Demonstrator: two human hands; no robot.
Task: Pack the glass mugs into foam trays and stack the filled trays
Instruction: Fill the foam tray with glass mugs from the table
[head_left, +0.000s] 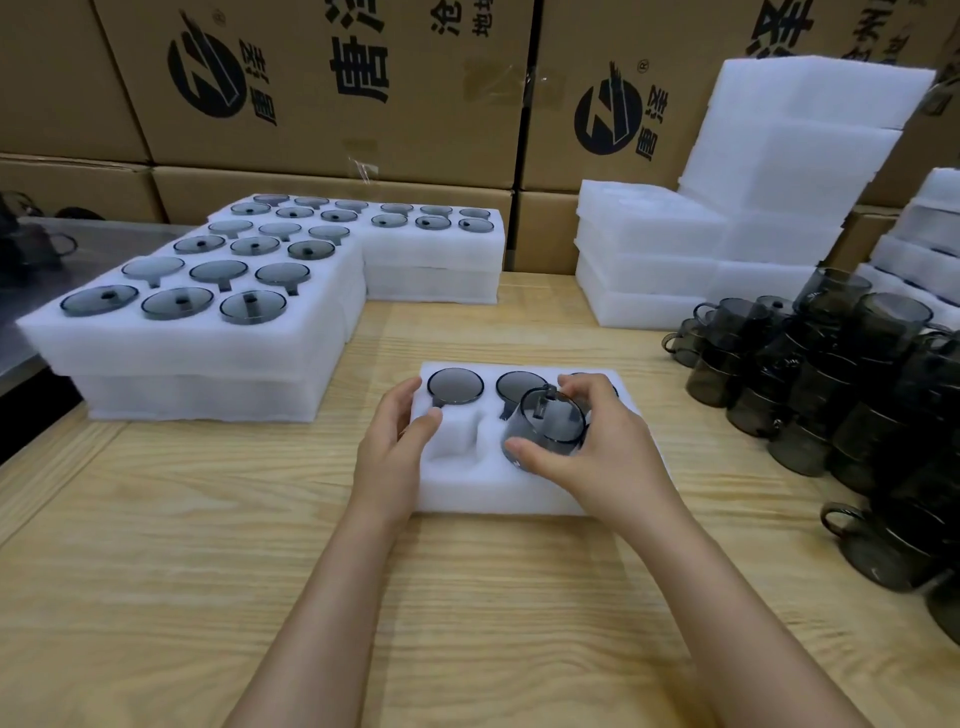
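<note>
The foam tray (467, 493) lies on the desk (208, 545) straight ahead of me, its back row filled and its front-left pocket bare. The glass mug (545, 431) hangs tilted over the front middle pocket, so its axis must come upright as it sinks. My right hand (597, 452) wraps thumb and fingers round it, while my left hand (395, 441) rests loose on the tray's left edge, holding nothing.

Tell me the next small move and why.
Probably lower the mug into the tray at front middle: the right hand holds it tilted just above that spot, and the left hand rests on the tray's left edge.
</note>
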